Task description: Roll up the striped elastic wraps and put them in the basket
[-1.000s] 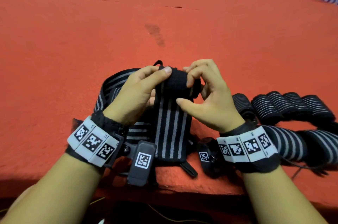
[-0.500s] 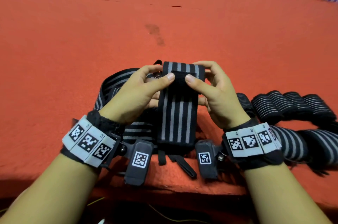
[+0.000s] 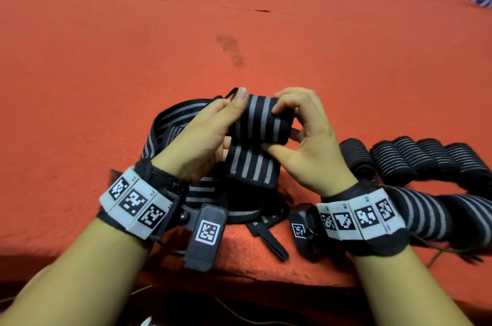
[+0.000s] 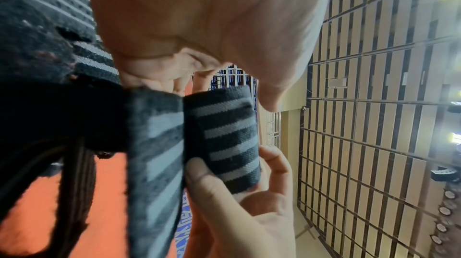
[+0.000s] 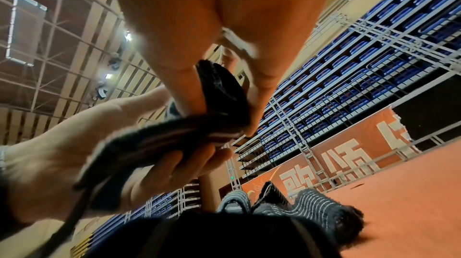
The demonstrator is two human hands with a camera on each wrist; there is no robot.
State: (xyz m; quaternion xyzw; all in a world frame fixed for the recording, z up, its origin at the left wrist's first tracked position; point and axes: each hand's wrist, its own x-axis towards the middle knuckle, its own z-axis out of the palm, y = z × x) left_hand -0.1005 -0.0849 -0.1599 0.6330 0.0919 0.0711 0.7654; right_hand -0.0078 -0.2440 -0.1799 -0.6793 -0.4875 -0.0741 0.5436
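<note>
Rolled wraps (image 3: 426,160): row cut by right frame edge; loose wraps (image 3: 170,123) partly hidden behind left hand (image 3: 197,139); basket location undeterminable

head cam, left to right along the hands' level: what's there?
left hand → striped wrap being rolled → right hand → row of finished rolls

A half-rolled wrap (image 3: 259,128) sits between both hands, above loose wraps (image 3: 175,123) on the surface (image 3: 133,46); rolled wraps (image 3: 415,158) line up to the right.
</note>
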